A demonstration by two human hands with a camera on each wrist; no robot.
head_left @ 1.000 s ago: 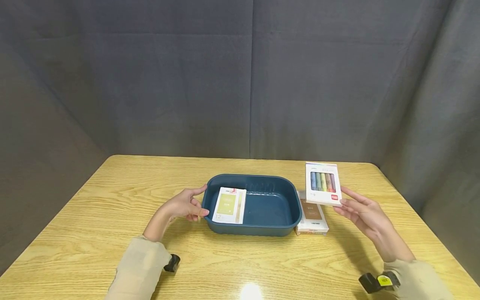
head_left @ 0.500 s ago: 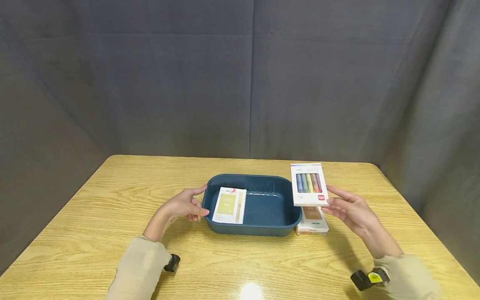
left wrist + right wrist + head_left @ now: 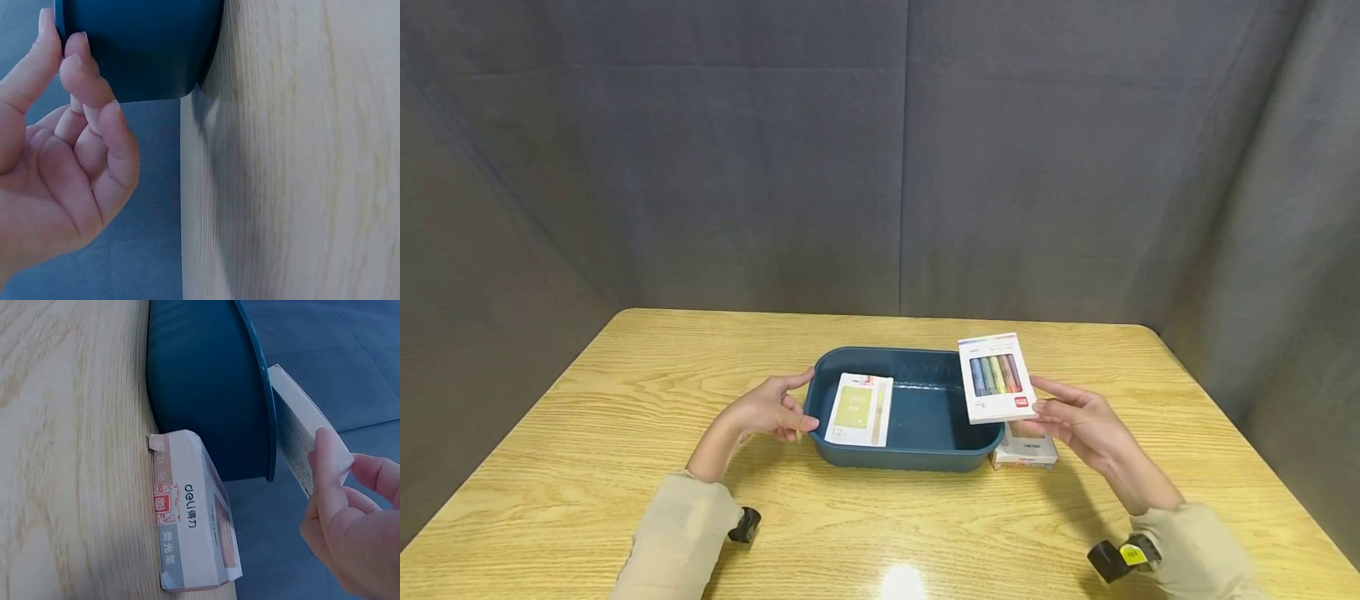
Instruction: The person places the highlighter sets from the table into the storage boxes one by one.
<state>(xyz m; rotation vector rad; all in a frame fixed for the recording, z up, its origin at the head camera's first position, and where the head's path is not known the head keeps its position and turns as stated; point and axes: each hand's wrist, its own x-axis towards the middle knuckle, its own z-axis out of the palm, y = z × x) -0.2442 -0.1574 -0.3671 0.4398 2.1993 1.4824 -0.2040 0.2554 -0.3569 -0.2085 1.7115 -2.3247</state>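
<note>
A dark blue plastic bin stands on the table. My left hand pinches its left rim between thumb and fingers; the left wrist view shows the fingertips at that edge. In my right hand is a white box of highlighters, pinched at its lower right corner. Coloured barrels show through its window. It is tilted and raised over the bin's right end. Inside the bin, at the left, lies a white box with a yellow-green panel.
Against the bin's right side lies another white box with a brown panel, partly covered by the held box in the head view; its printed end faces the right wrist camera. A grey curtain hangs behind the wooden table.
My right hand has carried the box of highlighters leftward, from above the brown-panel box to over the bin's right end, and its tilt has changed slightly. The left hand and bin stayed put.
</note>
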